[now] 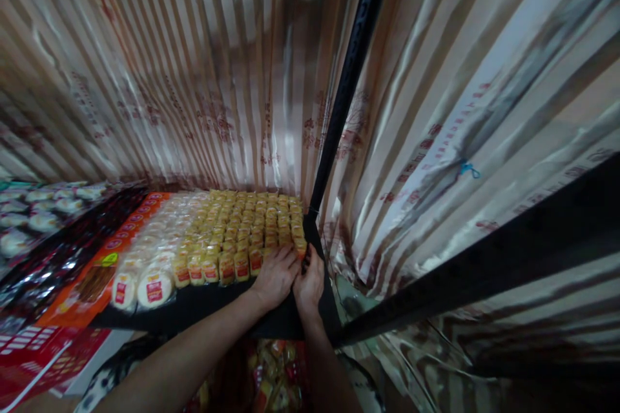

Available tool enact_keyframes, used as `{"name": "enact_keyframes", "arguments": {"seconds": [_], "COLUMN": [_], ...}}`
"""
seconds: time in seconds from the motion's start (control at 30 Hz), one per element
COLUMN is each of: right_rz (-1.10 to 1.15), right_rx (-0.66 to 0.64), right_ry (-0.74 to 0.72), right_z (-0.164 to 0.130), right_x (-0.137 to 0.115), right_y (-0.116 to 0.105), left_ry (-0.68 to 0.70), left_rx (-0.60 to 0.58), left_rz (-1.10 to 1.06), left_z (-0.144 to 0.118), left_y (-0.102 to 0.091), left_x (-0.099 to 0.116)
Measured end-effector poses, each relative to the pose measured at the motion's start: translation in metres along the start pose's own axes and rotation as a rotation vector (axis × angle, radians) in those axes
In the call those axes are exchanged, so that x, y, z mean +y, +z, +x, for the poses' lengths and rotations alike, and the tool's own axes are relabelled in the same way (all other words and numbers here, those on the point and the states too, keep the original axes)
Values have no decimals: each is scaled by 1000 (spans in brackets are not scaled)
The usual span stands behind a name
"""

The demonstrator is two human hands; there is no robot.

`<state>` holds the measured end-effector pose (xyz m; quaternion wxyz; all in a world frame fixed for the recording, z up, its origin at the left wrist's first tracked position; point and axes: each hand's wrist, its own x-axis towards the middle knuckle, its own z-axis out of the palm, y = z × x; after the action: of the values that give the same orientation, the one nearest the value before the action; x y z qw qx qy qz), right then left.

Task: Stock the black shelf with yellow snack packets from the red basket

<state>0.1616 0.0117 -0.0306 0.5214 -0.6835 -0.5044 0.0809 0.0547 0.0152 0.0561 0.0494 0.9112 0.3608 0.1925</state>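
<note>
Tight rows of small yellow wrapped cakes (227,232) with red labels stand on a black shelf (203,306). At the front right corner of these rows, my left hand (277,277) lies over the nearest packets, its fingers bent and close together. Just beside it, almost touching, my right hand (310,281) curls its fingers around the outer end of the row. The packets under both hands are mostly hidden, so the exact grip is hard to see. Left of the yellow rows are white round wrapped cakes (155,287) in clear film.
An orange snack bag (92,277) and dark shiny packs (68,239) lie further left, near white wrapped items (43,213). A black upright post (343,90) and a black slanting bar (460,258) frame the right side. Below are a red basket (29,361) and more yellow packets (276,374).
</note>
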Motion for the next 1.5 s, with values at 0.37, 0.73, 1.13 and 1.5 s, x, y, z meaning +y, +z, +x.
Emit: {"name": "enact_keyframes", "arguments": {"seconds": [0.37,0.73,1.13,1.5], "right_rz": [-74,-42,10,156], "right_rx": [0,-37,35,-504], "right_ry": [-61,-9,-27,-478], "right_z": [7,6,3,-82], "right_x": [-5,2,-7,-68], "right_y": [-3,2,-14,-50], "left_ry": [56,80,116,-324], "left_rx": [-18,-69,52,-65], "left_rz": [221,270,118,-434], "left_z": [0,6,-33,-192], "left_y": [18,14,11,35], "left_x": [-9,-3,8,35]}}
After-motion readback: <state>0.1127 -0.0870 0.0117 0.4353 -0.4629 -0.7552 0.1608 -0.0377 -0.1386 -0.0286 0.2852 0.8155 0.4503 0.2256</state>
